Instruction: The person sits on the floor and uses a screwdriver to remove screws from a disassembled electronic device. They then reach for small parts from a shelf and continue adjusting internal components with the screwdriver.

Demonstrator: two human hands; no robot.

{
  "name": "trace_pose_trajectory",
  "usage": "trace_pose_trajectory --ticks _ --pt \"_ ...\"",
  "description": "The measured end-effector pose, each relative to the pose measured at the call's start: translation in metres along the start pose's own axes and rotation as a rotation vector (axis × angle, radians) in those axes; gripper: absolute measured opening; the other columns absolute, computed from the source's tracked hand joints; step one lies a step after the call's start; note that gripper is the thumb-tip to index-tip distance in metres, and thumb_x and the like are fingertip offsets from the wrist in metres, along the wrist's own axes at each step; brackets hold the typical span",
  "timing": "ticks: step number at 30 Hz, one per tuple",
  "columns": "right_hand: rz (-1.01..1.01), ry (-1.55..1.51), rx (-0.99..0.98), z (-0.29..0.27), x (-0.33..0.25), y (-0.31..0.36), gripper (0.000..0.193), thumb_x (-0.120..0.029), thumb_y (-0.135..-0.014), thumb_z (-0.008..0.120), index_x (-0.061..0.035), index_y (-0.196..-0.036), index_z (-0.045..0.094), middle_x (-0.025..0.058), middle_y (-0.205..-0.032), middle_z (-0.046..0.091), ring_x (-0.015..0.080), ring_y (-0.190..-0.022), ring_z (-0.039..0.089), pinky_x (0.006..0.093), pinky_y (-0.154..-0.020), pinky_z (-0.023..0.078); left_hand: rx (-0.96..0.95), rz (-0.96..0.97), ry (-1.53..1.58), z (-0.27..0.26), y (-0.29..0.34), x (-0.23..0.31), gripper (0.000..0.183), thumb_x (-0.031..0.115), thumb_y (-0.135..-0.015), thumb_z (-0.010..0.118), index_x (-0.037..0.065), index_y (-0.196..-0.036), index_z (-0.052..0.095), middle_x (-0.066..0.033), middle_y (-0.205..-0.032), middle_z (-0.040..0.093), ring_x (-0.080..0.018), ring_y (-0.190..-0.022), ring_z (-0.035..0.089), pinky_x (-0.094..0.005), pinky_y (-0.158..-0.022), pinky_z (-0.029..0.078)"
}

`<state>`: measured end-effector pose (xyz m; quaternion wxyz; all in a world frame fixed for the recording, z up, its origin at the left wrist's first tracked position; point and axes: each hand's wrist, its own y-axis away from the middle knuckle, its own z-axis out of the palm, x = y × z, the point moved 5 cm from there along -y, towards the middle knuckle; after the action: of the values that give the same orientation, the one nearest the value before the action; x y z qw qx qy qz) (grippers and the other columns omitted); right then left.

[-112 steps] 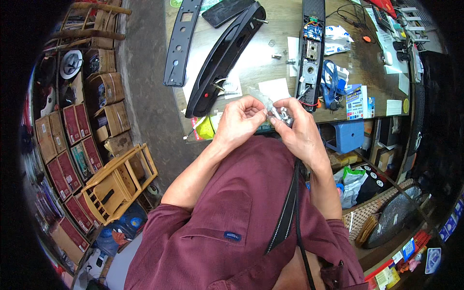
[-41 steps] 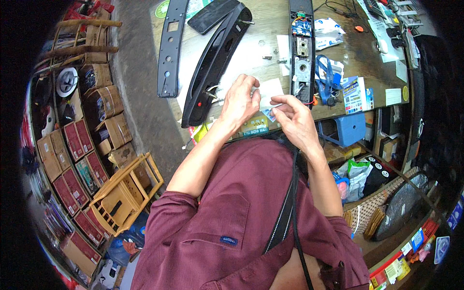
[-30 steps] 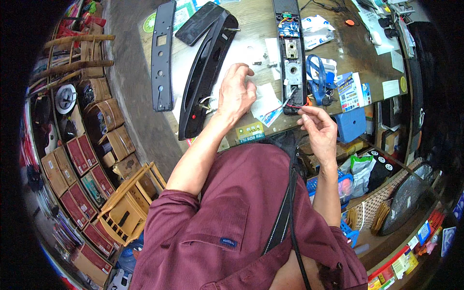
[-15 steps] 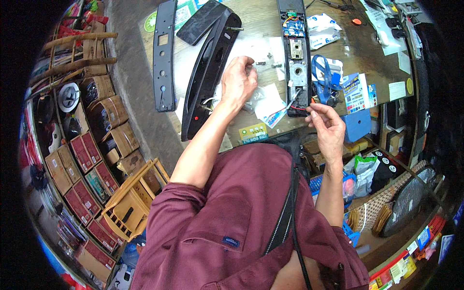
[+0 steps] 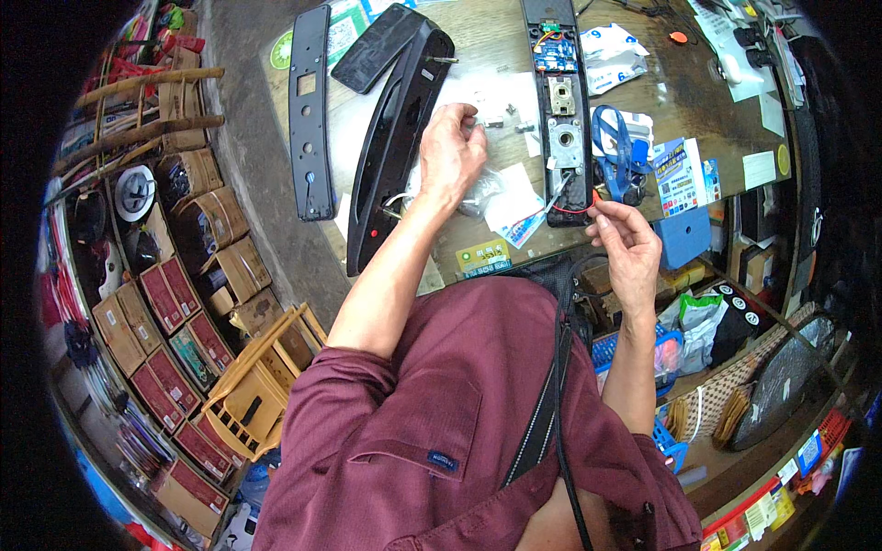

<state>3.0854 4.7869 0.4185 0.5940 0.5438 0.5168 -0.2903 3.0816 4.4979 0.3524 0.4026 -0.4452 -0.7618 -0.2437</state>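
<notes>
— What's in your left hand (image 5: pixel 452 151)?
— Too small to tell; your curled fingers hide it, and they cover part of the clear plastic bag (image 5: pixel 484 188).
— And your right hand (image 5: pixel 627 241)?
— Its pinch hides whatever it holds. The open lock body (image 5: pixel 562 110) runs off the top edge.

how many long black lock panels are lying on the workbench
3: a flat plate at the left edge, a curved housing beside the left hand, and an open panel above the right hand.
</notes>
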Motion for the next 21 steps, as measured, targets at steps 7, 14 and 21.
trace_pose_trajectory --ticks 7,14,21 --pt "0.001 -0.015 0.004 -0.005 0.003 0.001 0.02 -0.003 -0.103 0.065 0.002 -0.122 0.069 0.0073 -0.109 0.076 0.0092 -0.088 0.069 0.0236 -0.075 0.054 0.001 0.013 -0.02 -0.003 -0.003 -0.001 0.027 0.006 -0.087 0.07 -0.003 -0.113 0.071 -0.0146 -0.098 0.072 -0.0222 -0.083 0.07 -0.0349 -0.083 0.057" --pt "-0.008 -0.022 0.0 -0.004 0.005 0.002 0.02 -0.004 -0.103 0.066 0.0017 -0.121 0.069 0.0073 -0.108 0.076 0.0093 -0.087 0.069 0.0235 -0.075 0.054 -0.021 0.035 -0.029 0.005 0.0 -0.002 0.026 0.008 -0.087 0.072 -0.001 -0.111 0.072 -0.0145 -0.099 0.072 -0.0228 -0.084 0.071 -0.0352 -0.083 0.057" --pt "0.009 -0.014 0.009 -0.006 0.006 0.0 0.02 -0.004 -0.103 0.065 0.0016 -0.122 0.069 0.0078 -0.108 0.076 0.0093 -0.087 0.068 0.0238 -0.075 0.054 -0.028 0.077 -0.017 0.011 0.0 0.004 0.023 0.007 -0.085 0.071 0.0 -0.107 0.07 -0.0142 -0.097 0.068 -0.0281 -0.086 0.069 -0.038 -0.081 0.055"
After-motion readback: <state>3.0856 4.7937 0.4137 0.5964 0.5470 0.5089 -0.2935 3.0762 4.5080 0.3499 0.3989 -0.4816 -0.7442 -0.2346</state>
